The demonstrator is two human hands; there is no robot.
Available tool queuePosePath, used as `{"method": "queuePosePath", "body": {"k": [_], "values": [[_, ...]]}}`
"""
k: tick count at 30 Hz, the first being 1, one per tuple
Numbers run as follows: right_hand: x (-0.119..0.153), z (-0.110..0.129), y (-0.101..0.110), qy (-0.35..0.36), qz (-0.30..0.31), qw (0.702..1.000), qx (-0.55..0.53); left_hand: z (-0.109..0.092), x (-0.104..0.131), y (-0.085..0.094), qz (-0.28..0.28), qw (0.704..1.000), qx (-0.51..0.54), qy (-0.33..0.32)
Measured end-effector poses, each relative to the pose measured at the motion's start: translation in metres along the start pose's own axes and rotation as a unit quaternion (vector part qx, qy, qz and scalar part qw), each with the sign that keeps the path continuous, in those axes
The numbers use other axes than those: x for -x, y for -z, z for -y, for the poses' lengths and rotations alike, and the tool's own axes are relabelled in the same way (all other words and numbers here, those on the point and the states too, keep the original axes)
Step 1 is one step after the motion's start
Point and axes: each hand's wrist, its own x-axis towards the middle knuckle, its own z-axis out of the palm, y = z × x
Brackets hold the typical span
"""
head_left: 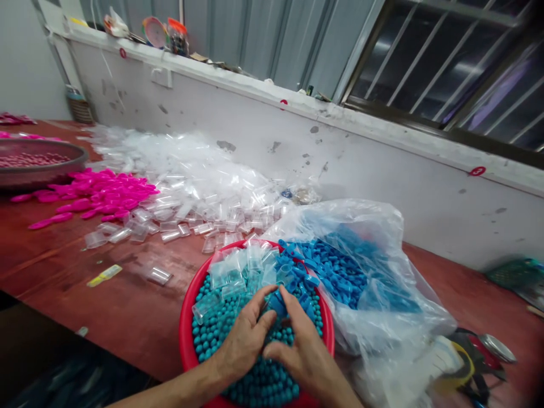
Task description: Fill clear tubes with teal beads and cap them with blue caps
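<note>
A red basin [186,328] holds many teal beads [208,340], with clear plastic tubes [229,272] and blue plastic pieces lying on top. Both hands are over its middle, fingertips close together. My left hand [246,334] has its fingers curled beside a blue piece [277,304]. Facing it, my right hand [295,334] has bent fingers at the same blue piece. The fingers partly hide what lies between them. To the right, a clear plastic bag [382,218] lies open with many blue pieces [335,272] in it.
Clear tubes [182,175] are heaped along the wall. Bright pink pieces [106,192] lie left, beside a dark basin [80,161]. A yellow strip [104,275] and a single tube [160,276] rest on the red table [140,317]. A metal-lidded object [497,347] is at right.
</note>
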Motion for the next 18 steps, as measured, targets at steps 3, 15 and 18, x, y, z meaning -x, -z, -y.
{"method": "queuePosePath", "body": {"k": [3,15,18], "values": [[0.006,0.002,-0.011,0.032,-0.008,0.996,0.079,-0.003,0.0,0.0,0.013,1.0,0.006,0.008],[0.028,0.014,-0.033,0.1,-0.125,0.976,0.148,-0.012,0.024,-0.015,0.015,0.998,-0.061,0.011],[0.033,0.013,-0.025,0.112,-0.027,0.986,0.121,-0.012,0.033,-0.002,-0.012,0.994,-0.101,0.026]]}}
